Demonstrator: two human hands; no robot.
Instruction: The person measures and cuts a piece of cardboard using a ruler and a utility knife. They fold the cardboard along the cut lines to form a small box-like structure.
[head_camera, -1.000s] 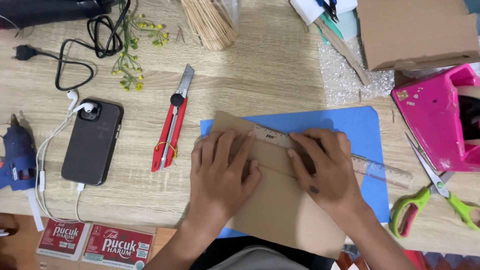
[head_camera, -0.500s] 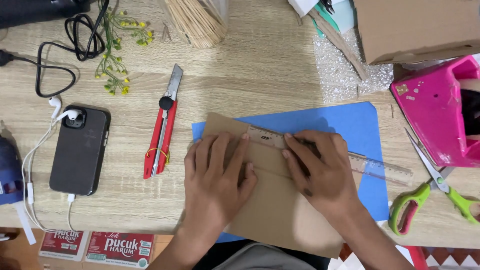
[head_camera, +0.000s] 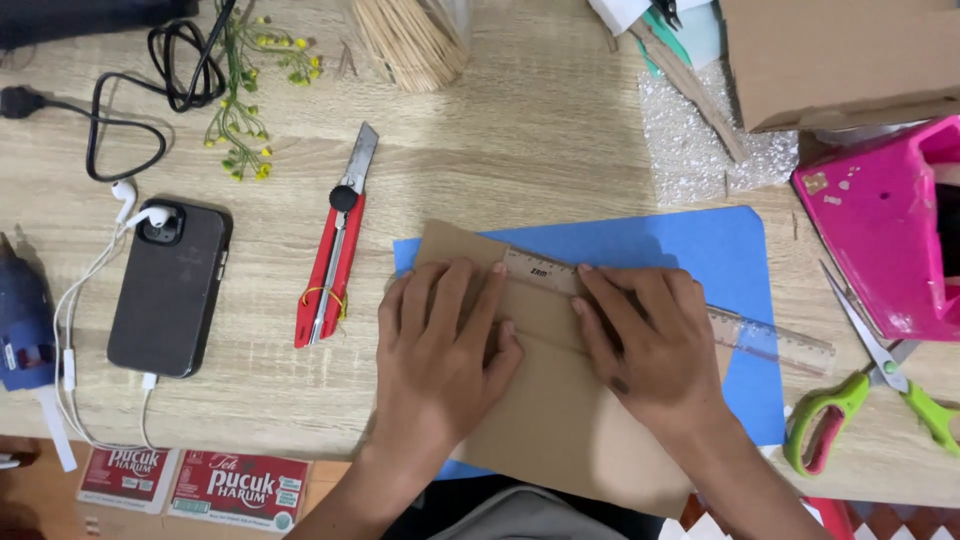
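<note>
My left hand (head_camera: 445, 345) is spread flat, palm down, on the cardboard (head_camera: 560, 420), pinning it in place; nothing gripped, fingers just splayed. My right hand (head_camera: 650, 345) is open too, fingers pressing on the clear ruler (head_camera: 770, 340), which lies slantwise across the cardboard's far edge and runs out to the right over the blue sheet (head_camera: 700, 245). The cardboard sits on that sheet, near me at the middle of the worktop (head_camera: 520, 130), one corner poking past the sheet's far left edge.

I'd call this the lining-up step: ruler set along a line, both hands steadying, no pen or blade in either one. The red cutter (head_camera: 335, 255) lies just left of the sheet, blade pointing away from me, apart from my left hand. The green scissors (head_camera: 870, 390) rest well to the right, near the pink box (head_camera: 890, 230). A phone (head_camera: 170, 290) with white earphones (head_camera: 95, 290) lies far left.

A mark or cut along this edge would, I reckon, call for one hand to keep the ruler from sliding while the other takes up a tool. The ruler is slick plastic on card, so firm downward pressure matters.
</note>
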